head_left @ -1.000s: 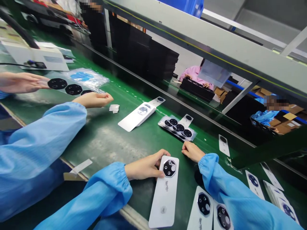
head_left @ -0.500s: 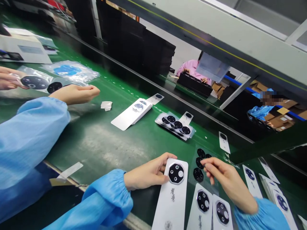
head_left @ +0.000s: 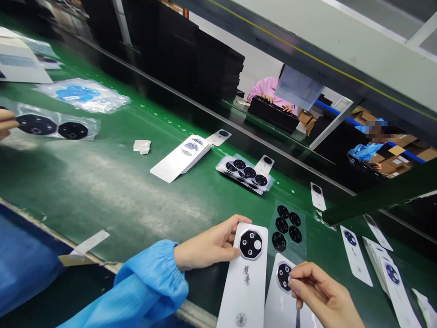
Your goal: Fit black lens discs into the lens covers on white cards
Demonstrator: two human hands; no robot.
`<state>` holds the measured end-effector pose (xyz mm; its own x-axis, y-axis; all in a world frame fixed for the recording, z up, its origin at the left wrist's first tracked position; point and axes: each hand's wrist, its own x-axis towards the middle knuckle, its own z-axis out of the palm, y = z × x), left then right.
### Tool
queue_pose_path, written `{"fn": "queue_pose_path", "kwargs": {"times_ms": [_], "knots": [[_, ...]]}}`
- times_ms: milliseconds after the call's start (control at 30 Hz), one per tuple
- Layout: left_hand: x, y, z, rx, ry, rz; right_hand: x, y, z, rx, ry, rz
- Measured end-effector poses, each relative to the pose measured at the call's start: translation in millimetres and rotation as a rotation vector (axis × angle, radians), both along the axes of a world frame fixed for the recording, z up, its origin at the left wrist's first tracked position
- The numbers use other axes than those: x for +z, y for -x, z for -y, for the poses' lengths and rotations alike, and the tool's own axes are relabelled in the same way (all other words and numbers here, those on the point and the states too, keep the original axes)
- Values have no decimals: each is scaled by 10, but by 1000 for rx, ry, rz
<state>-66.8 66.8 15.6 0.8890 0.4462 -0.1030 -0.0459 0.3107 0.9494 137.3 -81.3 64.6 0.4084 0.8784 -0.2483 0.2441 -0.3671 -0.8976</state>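
My left hand (head_left: 213,243) grips the edge of a white phone back panel (head_left: 243,291) with its thumb and fingers. The panel carries a black octagonal camera piece (head_left: 251,244) with several round holes and dark writing below. My right hand (head_left: 324,294) pinches thumb and forefinger together over a second white panel (head_left: 278,305), at the edge of its black octagonal piece (head_left: 282,275). What sits between those fingertips is too small to make out. Just behind the panels lies a clear sheet (head_left: 300,248) with several black octagonal stickers (head_left: 282,225).
A co-worker's hand (head_left: 7,122) touches a film strip (head_left: 71,130) at the left edge. Along the green bench (head_left: 112,182) stand a stack of white panels (head_left: 179,159) and a pile of sticker sheets (head_left: 244,175). More panels (head_left: 392,278) lie right, by a green post (head_left: 368,196).
My right hand has moved from the sticker sheet down to the second panel, uncovering the stickers. My left hand keeps its grip. The co-worker's blue sleeve and nearer hand have withdrawn to the left.
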Motion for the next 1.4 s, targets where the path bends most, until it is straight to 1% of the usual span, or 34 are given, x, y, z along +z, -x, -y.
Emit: {"fn": "queue_pose_path", "kwargs": {"times_ms": [100,267,400,500,633,800,933,1133,1267,1400], "knots": [[2,1,-5,7,10,17,-72,-11,-7,52,46,-31],[12,-4,0,19,24,27,-95,62,-20,-8,0,-46],[7,-6,5,22,34,32,-82,102,-39,9,-5,-21],[7,-4,9,21,30,32,-111,90,-42,19,-2,7],[5,0,14,28,-14,20,-149,80,-32,16,20,37],[5,-2,21,31,-43,8,-132,98,-25,13,44,116],[5,-12,34,24,-35,4,-128,95,-43,17,-27,160],[-44,-67,80,41,-18,23,-112,115,-107,-4,-148,51],[-61,-108,119,58,-14,47,-137,157,-115,36,-232,108],[-59,-142,154,87,2,71,-216,217,-117,-11,-278,203]]}}
